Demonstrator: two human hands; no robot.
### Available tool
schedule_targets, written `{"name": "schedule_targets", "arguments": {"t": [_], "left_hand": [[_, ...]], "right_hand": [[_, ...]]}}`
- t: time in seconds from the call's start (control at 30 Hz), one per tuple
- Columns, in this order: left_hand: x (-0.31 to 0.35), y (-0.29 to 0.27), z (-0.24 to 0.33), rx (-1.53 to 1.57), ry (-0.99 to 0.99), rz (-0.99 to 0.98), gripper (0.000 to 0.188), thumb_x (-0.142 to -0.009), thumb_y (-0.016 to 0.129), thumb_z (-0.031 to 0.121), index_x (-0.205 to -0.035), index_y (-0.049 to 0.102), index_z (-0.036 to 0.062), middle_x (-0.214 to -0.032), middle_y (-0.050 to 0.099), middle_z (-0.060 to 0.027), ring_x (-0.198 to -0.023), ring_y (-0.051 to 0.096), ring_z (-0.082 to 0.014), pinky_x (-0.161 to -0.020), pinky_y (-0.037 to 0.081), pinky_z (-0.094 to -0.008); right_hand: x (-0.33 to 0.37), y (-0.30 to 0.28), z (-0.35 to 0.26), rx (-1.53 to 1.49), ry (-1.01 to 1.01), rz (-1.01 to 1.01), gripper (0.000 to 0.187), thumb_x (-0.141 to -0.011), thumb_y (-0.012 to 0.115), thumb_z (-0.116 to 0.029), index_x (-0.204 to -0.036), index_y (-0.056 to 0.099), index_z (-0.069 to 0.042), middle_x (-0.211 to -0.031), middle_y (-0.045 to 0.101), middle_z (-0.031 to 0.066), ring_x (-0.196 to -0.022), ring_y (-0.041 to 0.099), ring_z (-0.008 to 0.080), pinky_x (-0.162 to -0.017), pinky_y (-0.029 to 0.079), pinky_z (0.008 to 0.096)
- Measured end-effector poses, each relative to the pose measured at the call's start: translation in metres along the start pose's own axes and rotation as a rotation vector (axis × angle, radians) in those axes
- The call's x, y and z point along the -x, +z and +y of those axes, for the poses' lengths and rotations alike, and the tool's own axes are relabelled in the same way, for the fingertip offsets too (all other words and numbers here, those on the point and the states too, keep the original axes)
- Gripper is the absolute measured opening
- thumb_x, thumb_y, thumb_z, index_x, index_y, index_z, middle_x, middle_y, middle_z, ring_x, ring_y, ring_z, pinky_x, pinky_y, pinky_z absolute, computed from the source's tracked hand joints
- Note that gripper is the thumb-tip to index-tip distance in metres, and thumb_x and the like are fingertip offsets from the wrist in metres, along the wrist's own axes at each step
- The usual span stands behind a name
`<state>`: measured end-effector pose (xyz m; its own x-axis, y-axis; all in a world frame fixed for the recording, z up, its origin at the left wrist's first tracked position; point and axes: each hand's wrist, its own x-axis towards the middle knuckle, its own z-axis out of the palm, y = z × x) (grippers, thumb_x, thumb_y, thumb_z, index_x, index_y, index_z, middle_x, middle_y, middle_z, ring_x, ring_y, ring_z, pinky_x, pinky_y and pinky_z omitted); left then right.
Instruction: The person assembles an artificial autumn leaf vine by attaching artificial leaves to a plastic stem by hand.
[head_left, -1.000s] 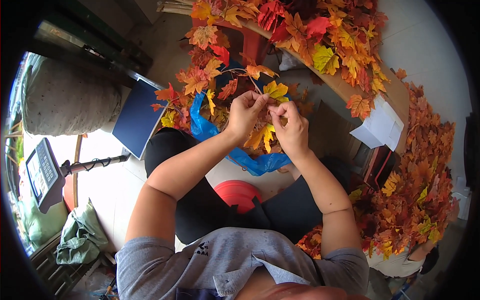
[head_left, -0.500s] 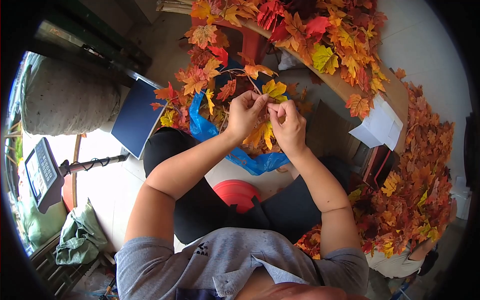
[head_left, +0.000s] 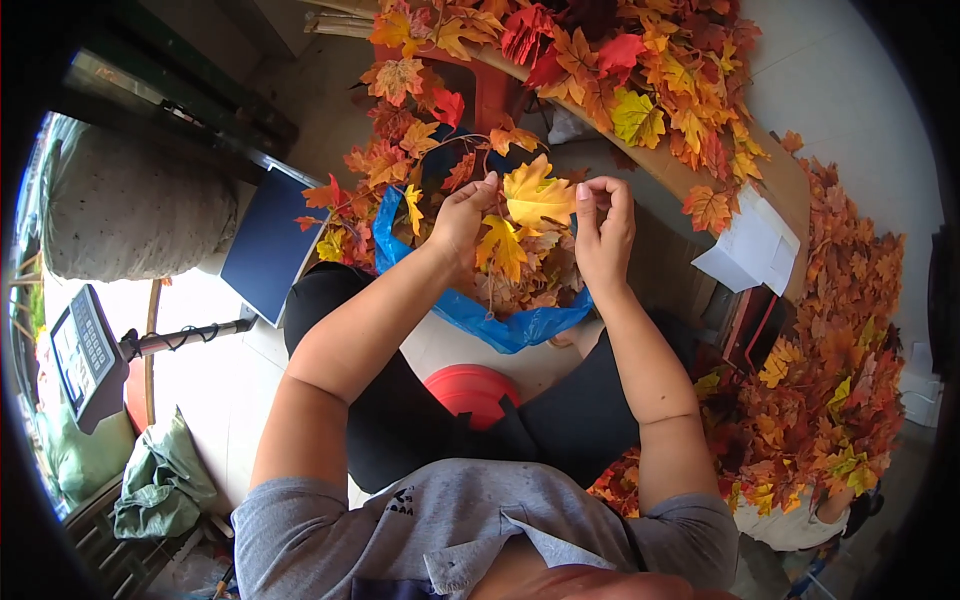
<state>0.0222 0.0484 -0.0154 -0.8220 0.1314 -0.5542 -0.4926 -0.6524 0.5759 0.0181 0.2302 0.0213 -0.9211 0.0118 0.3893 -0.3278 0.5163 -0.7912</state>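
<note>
My left hand [head_left: 462,222] is closed in a pinch on the thin brown stem of an artificial maple leaf garland [head_left: 385,160]. A large yellow leaf [head_left: 536,192] spreads between my hands, face up. At that leaf's right tip, the thumb and fingertips of my right hand [head_left: 605,235] are pinched together on its edge. A second yellow leaf [head_left: 502,248] hangs just below. Under both hands lies an opened blue plastic bag [head_left: 510,330] holding orange and brown leaves. The garland runs up and left from my left hand, with red, orange and yellow leaves along it.
A cardboard-topped surface [head_left: 668,165] at the upper right bears a heap of leaves. Another big leaf pile [head_left: 850,300] covers the right side, near a white paper box [head_left: 750,245]. At left stand a scale display [head_left: 85,350], its blue platform [head_left: 268,240] and a stuffed sack [head_left: 135,200].
My hands have moved apart; the right has shifted slightly right. A large yellow leaf now lies spread between them, where the fingertips of both hands met before.
</note>
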Motion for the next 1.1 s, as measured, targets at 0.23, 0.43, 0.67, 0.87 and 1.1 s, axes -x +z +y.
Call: {"name": "schedule_targets", "arguments": {"t": [0.23,0.43,0.67,0.87,1.1], "left_hand": [[-0.007,-0.006,0.011,0.186,-0.144,-0.193,0.029,-0.092,0.046,0.020,-0.115,0.051,0.0025,-0.106,0.061,-0.0107,-0.098,0.060,-0.0241,-0.089,0.048,-0.0365],[-0.005,0.000,0.017,0.326,-0.142,-0.585,0.063,-0.071,0.045,-0.005,-0.133,0.036,-0.0015,-0.133,0.045,-0.0159,-0.123,0.045,-0.0276,-0.107,0.033,-0.0384],[0.001,-0.001,0.028,-0.244,0.037,-0.566,0.067,-0.066,0.044,-0.014,-0.131,0.038,-0.0021,-0.131,0.048,-0.0136,-0.121,0.048,-0.0248,-0.102,0.039,-0.0372],[0.000,-0.019,0.012,-1.290,0.544,-0.121,0.023,-0.073,0.070,0.017,-0.089,0.065,0.0014,-0.069,0.065,-0.0136,-0.069,0.066,-0.0248,-0.064,0.051,-0.0353],[0.010,-0.003,0.015,-0.500,-0.479,-0.315,0.030,-0.096,0.047,0.028,-0.098,0.060,0.0011,-0.085,0.066,-0.0098,-0.067,0.061,-0.0152,-0.062,0.051,-0.0270]], "right_hand": [[0.010,0.000,0.010,-0.422,0.129,-0.574,0.026,-0.090,0.057,-0.016,-0.111,0.053,-0.001,-0.103,0.059,0.0092,-0.098,0.056,0.0215,-0.087,0.042,0.0324],[0.009,-0.003,0.008,-0.115,-0.207,-0.518,0.020,-0.086,0.062,-0.015,-0.099,0.059,0.001,-0.098,0.060,0.0113,-0.088,0.060,0.0247,-0.079,0.046,0.0335],[0.011,-0.012,0.009,-0.465,0.222,-0.894,0.040,-0.092,0.054,-0.038,-0.083,0.062,0.000,-0.066,0.057,0.0036,-0.061,0.056,0.0111,-0.057,0.044,0.0265],[0.006,-0.014,0.007,-0.115,0.145,-0.787,0.040,-0.091,0.056,-0.035,-0.075,0.059,0.002,-0.056,0.054,0.0067,-0.053,0.050,0.0123,-0.051,0.039,0.0290],[0.008,-0.007,0.003,-0.014,0.040,-0.550,0.032,-0.091,0.057,-0.027,-0.078,0.060,0.002,-0.056,0.052,0.0115,-0.052,0.048,0.0162,-0.051,0.040,0.0292]]}}
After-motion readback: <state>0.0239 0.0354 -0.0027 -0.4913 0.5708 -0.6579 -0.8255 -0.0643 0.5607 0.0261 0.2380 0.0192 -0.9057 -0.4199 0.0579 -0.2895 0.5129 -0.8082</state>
